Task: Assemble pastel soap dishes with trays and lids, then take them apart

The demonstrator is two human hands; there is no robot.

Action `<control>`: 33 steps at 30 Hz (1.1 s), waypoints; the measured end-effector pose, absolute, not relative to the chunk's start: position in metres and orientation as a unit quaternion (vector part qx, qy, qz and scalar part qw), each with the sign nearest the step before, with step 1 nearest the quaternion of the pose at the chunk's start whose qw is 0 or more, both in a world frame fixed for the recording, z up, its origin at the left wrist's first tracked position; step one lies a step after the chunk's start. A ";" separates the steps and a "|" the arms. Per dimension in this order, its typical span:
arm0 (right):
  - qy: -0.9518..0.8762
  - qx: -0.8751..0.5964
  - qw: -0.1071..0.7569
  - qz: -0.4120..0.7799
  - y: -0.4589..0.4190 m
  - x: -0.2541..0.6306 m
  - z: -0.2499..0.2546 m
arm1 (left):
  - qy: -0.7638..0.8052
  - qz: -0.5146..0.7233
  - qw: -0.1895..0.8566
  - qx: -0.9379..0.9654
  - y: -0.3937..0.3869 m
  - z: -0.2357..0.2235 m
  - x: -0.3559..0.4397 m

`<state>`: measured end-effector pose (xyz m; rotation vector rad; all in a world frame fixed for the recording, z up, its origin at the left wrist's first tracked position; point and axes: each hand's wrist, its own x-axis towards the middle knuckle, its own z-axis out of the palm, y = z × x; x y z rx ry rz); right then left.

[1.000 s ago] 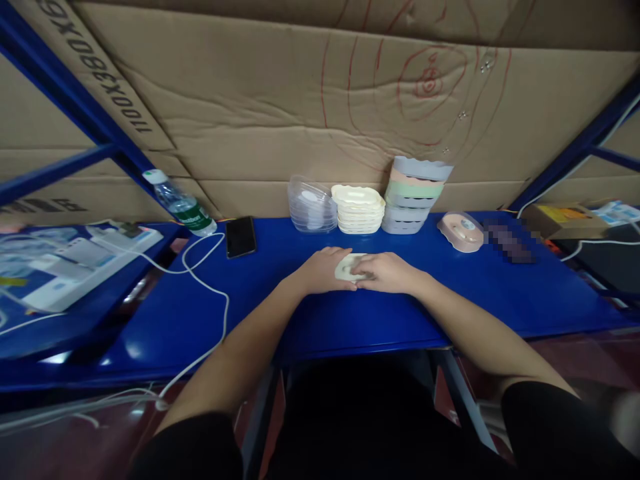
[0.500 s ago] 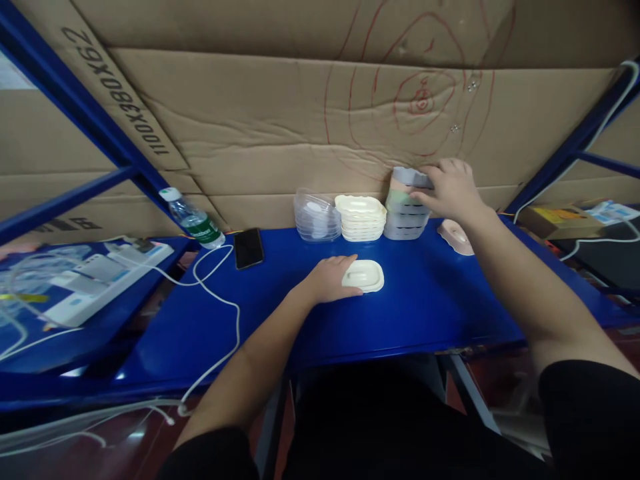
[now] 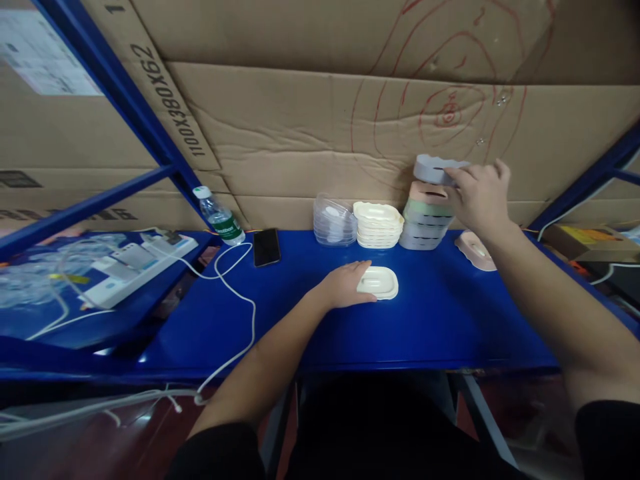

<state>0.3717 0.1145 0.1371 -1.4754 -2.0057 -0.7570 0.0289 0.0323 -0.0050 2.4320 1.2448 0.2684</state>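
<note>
My left hand [image 3: 347,285] lies on the blue table, its fingers and thumb closed around the left end of a cream oval tray [image 3: 380,283]. Over the stack of coloured plastic rings [image 3: 425,227], my right hand [image 3: 477,193] pinches a lilac oval ring with a wavy edge [image 3: 436,168]. That ring hangs tilted, with a gap between it and the peach ring [image 3: 427,193] on top of the stack. To the left of the stack stand nested cream trays [image 3: 379,227] and nested clear plastic covers [image 3: 335,221]. A pink oval piece [image 3: 475,251] rests near my right forearm.
A black phone [image 3: 267,247] and a water bottle [image 3: 220,217] stand at the left of the table [image 3: 430,333]. A white cable [image 3: 253,313] loops across it. Further left lies a white power strip [image 3: 145,267]. A cardboard wall [image 3: 290,133] closes the back.
My right hand has lifted the lilac ring off the top of the stack. My left hand stays on the cream tray. The whole view has shifted a little.
</note>
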 end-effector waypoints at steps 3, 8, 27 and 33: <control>-0.734 -0.514 0.309 -0.318 0.095 0.361 0.137 | 0.439 0.106 0.197 0.870 0.033 -0.008 0.028; -0.779 -0.439 0.342 -0.290 0.058 0.337 0.118 | 0.431 0.118 0.200 0.872 0.032 -0.011 0.031; -0.821 -0.406 0.358 0.181 0.056 0.303 0.005 | 0.346 0.283 0.081 0.891 0.038 0.001 0.023; -0.801 -0.404 0.369 0.243 0.061 0.304 -0.003 | 0.388 0.256 0.124 0.877 0.037 0.002 0.029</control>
